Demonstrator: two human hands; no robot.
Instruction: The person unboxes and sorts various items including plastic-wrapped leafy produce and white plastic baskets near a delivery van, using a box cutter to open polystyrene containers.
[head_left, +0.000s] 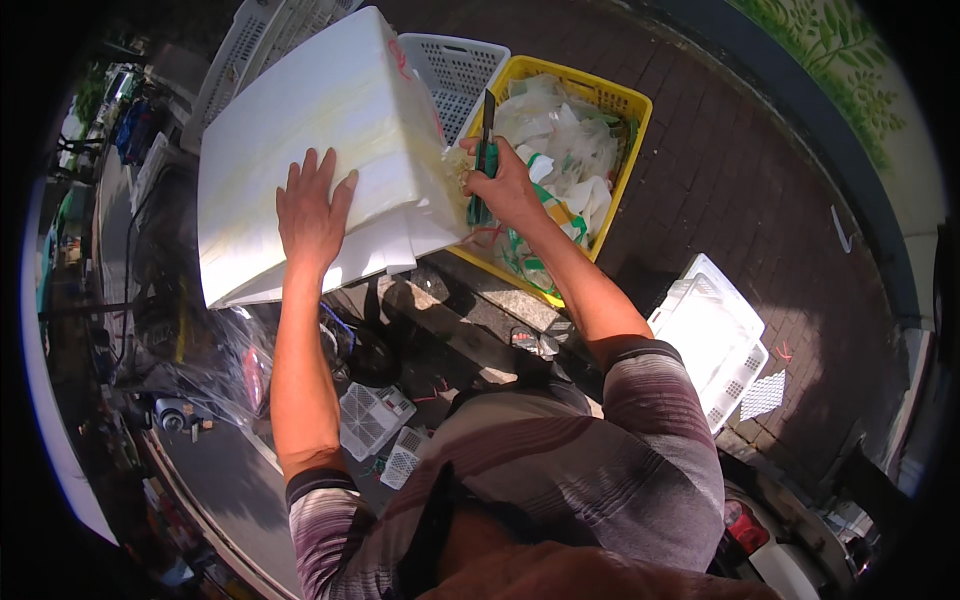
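My left hand (309, 214) lies flat, fingers apart, on top of a large white foam box (322, 120) with yellowish stains. My right hand (506, 180) grips a green-handled utility knife (484, 161) beside the box's right side, its dark blade pointing away from me. Red marks or string show on that side of the box. Under and behind my right hand stands a yellow plastic crate (636, 142), holding crumpled clear plastic bags (555, 120) and green-edged wrapping.
A white perforated crate (476, 52) stands behind the box, more crates at its upper left. Stacked white containers (709, 330) sit on the brick paving at right. Small white baskets (375, 420) lie below. A vehicle's red tail light (745, 527) shows at lower right.
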